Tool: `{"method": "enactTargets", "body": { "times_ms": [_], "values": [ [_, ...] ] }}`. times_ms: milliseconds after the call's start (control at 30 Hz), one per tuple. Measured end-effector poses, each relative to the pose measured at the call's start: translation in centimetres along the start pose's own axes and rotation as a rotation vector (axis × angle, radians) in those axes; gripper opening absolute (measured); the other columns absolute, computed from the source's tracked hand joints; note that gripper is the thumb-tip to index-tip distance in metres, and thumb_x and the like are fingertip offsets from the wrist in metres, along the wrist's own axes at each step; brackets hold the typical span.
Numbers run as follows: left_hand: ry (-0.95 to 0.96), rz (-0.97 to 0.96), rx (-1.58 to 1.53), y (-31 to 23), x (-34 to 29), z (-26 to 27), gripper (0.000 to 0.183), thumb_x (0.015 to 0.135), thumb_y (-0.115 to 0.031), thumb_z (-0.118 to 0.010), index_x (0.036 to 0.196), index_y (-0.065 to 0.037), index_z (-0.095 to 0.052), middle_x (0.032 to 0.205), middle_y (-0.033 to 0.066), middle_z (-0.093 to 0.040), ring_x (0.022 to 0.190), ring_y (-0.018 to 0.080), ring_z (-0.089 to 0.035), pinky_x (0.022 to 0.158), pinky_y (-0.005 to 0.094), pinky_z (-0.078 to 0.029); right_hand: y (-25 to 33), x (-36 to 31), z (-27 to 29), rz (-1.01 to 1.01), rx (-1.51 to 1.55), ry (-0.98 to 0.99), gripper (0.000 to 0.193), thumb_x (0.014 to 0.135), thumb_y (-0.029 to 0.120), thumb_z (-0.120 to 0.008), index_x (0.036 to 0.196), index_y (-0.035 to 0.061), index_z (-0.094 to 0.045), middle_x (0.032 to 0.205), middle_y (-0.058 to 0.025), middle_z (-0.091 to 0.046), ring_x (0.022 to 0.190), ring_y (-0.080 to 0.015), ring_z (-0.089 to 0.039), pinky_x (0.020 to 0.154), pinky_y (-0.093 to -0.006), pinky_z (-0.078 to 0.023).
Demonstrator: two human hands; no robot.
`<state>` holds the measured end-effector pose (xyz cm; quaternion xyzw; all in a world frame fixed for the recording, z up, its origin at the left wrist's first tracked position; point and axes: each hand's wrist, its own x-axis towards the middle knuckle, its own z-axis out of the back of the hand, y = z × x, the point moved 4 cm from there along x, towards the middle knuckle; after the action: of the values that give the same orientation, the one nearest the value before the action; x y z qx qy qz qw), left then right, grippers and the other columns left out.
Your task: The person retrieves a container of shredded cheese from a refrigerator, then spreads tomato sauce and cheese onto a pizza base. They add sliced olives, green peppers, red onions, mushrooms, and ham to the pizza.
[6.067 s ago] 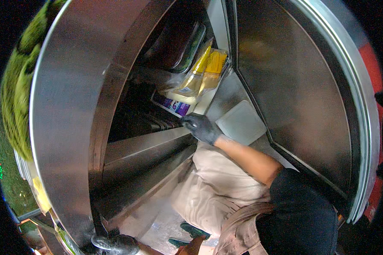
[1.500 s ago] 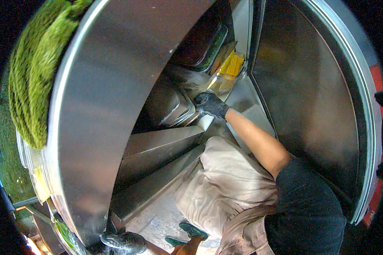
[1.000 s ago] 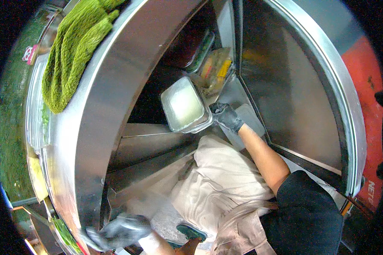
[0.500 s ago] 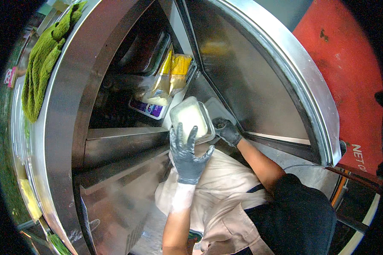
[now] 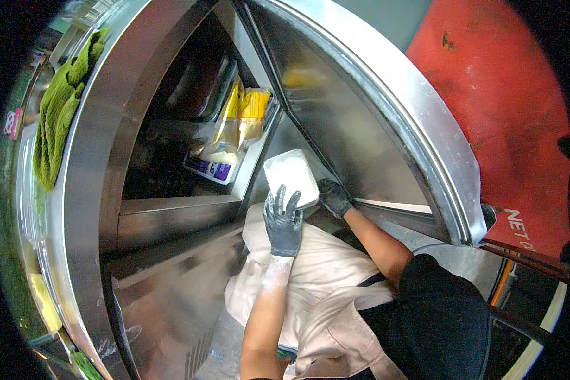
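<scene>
A white rectangular lidded container (image 5: 291,176) is held in front of an open steel under-counter fridge (image 5: 171,209). My left hand (image 5: 283,220), in a dark grey glove, presses against the container's near side from below. My right hand (image 5: 334,197), gloved the same, grips its lower right edge. Both hands keep it tilted, lid side toward me, just outside the fridge opening.
Inside the fridge stand yellow packets (image 5: 246,114), a blue-and-white pack (image 5: 210,168) and a dark steel pan (image 5: 199,88). The open steel door (image 5: 361,133) is to the right. A green cloth (image 5: 60,107) lies on the counter. A red surface (image 5: 506,107) is behind the door. My beige apron (image 5: 323,285) is below.
The container came out of the fridge in my right hand and moved right and down. My left hand rose from below and took hold of it too.
</scene>
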<state>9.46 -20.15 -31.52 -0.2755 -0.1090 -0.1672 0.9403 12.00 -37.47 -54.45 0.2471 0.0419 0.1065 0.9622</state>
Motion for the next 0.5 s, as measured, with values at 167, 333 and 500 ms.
{"method": "enactTargets", "body": {
  "times_ms": [167,333,500],
  "values": [
    [-0.05,0.008,-0.012,0.1,-0.4,-0.8,0.067,0.075,-0.006,-0.079,0.137,-0.024,-0.06,0.151,0.0121,-0.047,0.139,0.0405,-0.041,0.113,0.0524,-0.035,0.4,-0.5,2.0,-0.153,0.152,0.05,0.029,0.096,0.017,-0.053,0.118,0.0035,-0.068,0.124,-0.0198,-0.066,0.118,-0.0372,-0.061,0.101,-0.0449,-0.048],
    [-0.101,0.028,-0.146,0.3,-0.9,-1.2,0.069,0.077,-0.009,-0.082,0.139,-0.026,-0.057,0.156,0.0187,-0.039,0.144,0.046,-0.035,0.117,0.054,-0.034,2.8,-0.3,5.6,-0.178,0.187,-0.086,0.038,0.101,0.015,-0.042,0.13,0.0011,-0.062,0.138,-0.0212,-0.059,0.129,-0.036,-0.056,0.113,-0.0438,-0.042],
    [-0.185,0.232,-0.274,0.5,-1.3,-1.8,0.095,0.074,-0.013,-0.085,0.156,-0.019,-0.037,0.166,0.0274,-0.018,0.153,0.0472,-0.018,0.122,0.051,-0.029,4.3,1.1,9.6,-0.398,1.076,-0.205,0.048,0.111,0.029,-0.04,0.149,0.0015,-0.048,0.148,-0.0141,-0.054,0.135,-0.0279,-0.051,0.115,-0.0373,-0.039]
  ]
}}
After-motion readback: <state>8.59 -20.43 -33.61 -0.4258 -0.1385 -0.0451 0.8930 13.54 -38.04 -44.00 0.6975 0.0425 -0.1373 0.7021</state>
